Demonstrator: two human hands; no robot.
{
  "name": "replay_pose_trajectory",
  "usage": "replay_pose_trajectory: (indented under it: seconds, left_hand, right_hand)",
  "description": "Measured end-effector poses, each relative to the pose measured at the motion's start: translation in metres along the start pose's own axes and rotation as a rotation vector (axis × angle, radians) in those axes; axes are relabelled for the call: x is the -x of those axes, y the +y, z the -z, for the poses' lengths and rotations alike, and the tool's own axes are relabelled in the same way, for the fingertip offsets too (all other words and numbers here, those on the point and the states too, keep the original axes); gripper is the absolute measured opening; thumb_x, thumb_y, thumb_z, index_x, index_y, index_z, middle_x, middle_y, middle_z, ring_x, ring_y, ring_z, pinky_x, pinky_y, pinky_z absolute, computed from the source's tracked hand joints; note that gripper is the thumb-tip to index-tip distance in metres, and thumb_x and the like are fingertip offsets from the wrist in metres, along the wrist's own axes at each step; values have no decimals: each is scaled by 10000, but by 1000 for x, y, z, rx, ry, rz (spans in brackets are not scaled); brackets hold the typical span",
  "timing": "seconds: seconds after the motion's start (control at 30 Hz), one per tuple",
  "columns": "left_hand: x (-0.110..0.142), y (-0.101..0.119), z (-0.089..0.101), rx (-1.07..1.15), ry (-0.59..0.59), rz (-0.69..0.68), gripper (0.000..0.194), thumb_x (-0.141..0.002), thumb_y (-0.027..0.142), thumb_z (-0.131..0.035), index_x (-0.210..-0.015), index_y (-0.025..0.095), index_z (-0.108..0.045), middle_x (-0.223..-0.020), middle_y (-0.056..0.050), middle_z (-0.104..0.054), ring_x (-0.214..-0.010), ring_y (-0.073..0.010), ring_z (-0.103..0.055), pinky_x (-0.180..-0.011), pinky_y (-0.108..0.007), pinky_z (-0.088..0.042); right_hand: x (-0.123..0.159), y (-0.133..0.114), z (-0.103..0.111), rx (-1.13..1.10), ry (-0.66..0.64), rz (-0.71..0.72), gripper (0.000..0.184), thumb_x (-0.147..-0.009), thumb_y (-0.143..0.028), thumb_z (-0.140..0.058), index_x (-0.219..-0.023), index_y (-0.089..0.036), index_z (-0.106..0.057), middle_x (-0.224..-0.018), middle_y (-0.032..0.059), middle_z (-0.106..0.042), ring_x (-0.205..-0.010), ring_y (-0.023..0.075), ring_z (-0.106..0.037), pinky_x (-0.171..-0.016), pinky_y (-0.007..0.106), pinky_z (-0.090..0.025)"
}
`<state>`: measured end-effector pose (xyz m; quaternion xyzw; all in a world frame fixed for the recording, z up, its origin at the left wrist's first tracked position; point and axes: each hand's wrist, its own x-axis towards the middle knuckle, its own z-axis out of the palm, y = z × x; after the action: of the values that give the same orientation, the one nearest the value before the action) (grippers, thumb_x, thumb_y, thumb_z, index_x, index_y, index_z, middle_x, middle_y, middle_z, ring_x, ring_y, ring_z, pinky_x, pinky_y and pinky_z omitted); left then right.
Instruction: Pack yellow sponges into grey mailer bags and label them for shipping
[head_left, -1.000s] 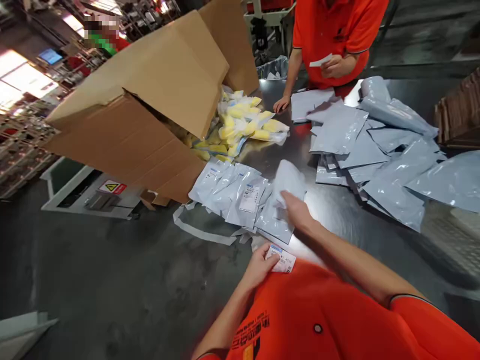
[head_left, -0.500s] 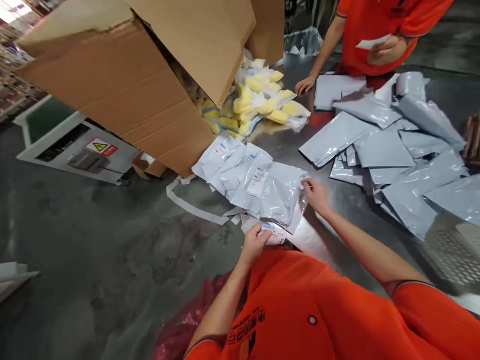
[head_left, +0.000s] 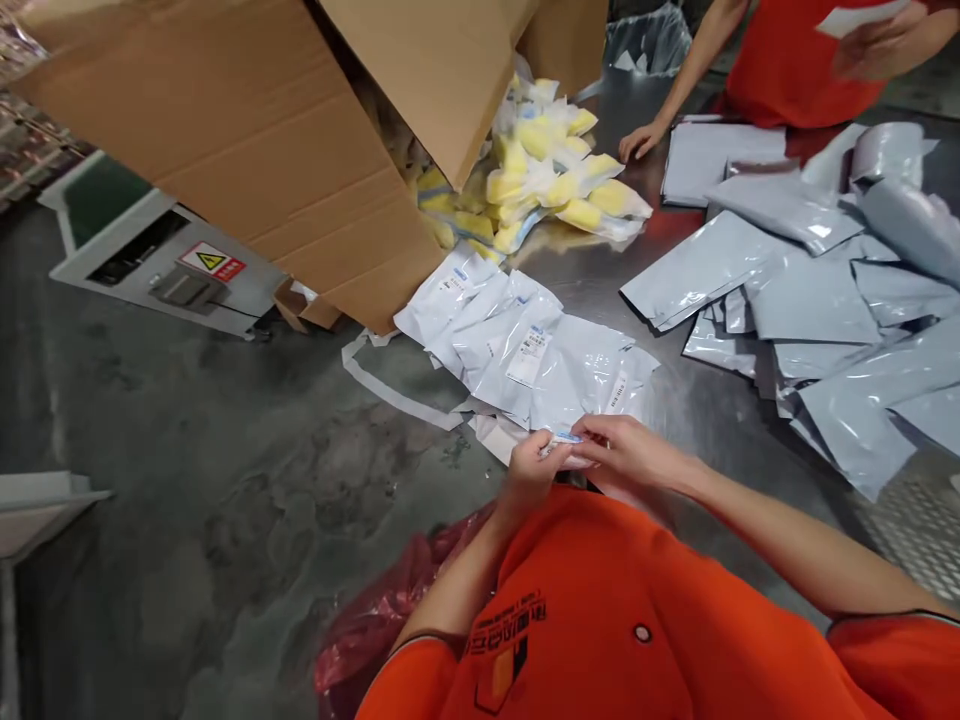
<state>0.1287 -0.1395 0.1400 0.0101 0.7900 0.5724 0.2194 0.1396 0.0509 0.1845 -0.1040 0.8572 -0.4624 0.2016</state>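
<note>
Both hands meet over a small printed label (head_left: 568, 437) — the right hand (head_left: 628, 452), out at the pouch pile a moment ago, has come in beside the left hand (head_left: 530, 472), the fingers (head_left: 592, 430) of each clamped on the slip. Just ahead of the fingers, white printed pouches (head_left: 525, 360) lie on a steel surface (head_left: 577, 275); farther ahead, yellow packets (head_left: 544, 170) spill from a tipped cardboard carton (head_left: 225, 150) — grey mailer bags (head_left: 810, 300) and a co-worker's hand (head_left: 641, 140) beyond, to the right.

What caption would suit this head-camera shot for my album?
Left hand and right hand hold a small label over white pouches on a steel table, beside an open carton spilling yellow packs.
</note>
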Motion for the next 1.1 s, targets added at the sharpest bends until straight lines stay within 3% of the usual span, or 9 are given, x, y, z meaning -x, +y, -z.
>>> replay_pose_trajectory:
  seconds: [0.1, 0.27, 0.37, 0.5, 0.67, 0.77, 0.83, 0.93, 1.1]
  left_hand:
    - [0, -3, 2, 82, -14, 32, 239, -784, 394, -648, -724, 163, -631, -671, 25, -581, -657, -130, -523, -589, -214, -406]
    - [-35, -26, -11, 58, -76, 25, 185, -786, 338, -629, -763, 157, -658, -725, 1, -621, -719, -149, -555, -643, -234, -434]
    - [-71, -47, -17, 35, -119, 59, 136, -733, 291, -653, -744, 155, -657, -725, -2, -629, -706, -148, -548, -656, -247, -440]
    - [-88, -68, -1, 22, -83, 131, 229, -690, 324, -678, -584, 163, -553, -556, 32, -512, -555, -122, -447, -559, -253, -379]
    - [-57, -54, 16, 109, -28, 108, 244, -741, 394, -659, -709, 157, -611, -687, 2, -600, -662, -139, -529, -619, -249, -419]
    - [-34, -32, 12, 173, -4, 72, 269, -743, 411, -693, -718, 153, -620, -683, 16, -589, -658, -129, -531, -599, -229, -414]
    - [-22, -21, 7, 189, 19, 62, 290, -744, 418, -711, -689, 156, -603, -641, 35, -547, -629, -115, -508, -567, -214, -398]
    - [-9, -12, 3, 255, -32, 89, 286, -761, 425, -704, -722, 154, -621, -669, 24, -583, -660, -129, -549, -588, -218, -432]
    - [-3, -12, -5, 270, -219, 163, 353, -707, 403, -770, -937, 158, -663, -816, -9, -682, -761, -165, -612, -650, -232, -463]
  right_hand:
    - [-12, 14, 9, 1, 14, 37, 345, -932, -517, -520, -964, -200, -653, -813, 16, -673, -721, 150, -579, -656, 250, -429]
    - [-70, 74, 31, 380, 317, 43, 312, -947, -311, -474, -1171, -167, -637, -1156, 119, -665, -1025, 243, -614, -908, 358, -465]
    - [-95, 118, 35, 664, 303, -6, 398, -929, -293, -505, -1290, -146, -585, -1307, 165, -590, -1194, 313, -537, -990, 432, -436]
    - [-95, 157, 37, 721, 296, -126, 539, -943, -374, -497, -1430, -147, -459, -1445, 183, -479, -1314, 341, -444, -1020, 478, -429]
    - [-70, 110, 26, 458, 402, -36, 576, -925, -434, -515, -1419, -143, -453, -1417, 199, -496, -1291, 344, -460, -1020, 499, -430]
    - [-50, 55, 13, 67, 123, 83, 459, -914, -487, -532, -1255, -183, -581, -1095, 92, -664, -946, 212, -616, -816, 332, -502]
    - [-37, 31, 6, -34, -11, 65, 369, -910, -510, -531, -1015, -176, -650, -834, 25, -639, -744, 153, -567, -679, 269, -451]
    - [-18, 20, 1, -64, 12, 14, 362, -901, -522, -548, -807, -176, -601, -684, -21, -524, -650, 119, -463, -596, 240, -357]
    - [-2, 25, 0, -29, 27, 6, 281, -933, -426, -531, -793, -187, -578, -702, -22, -542, -655, 115, -471, -609, 241, -340]
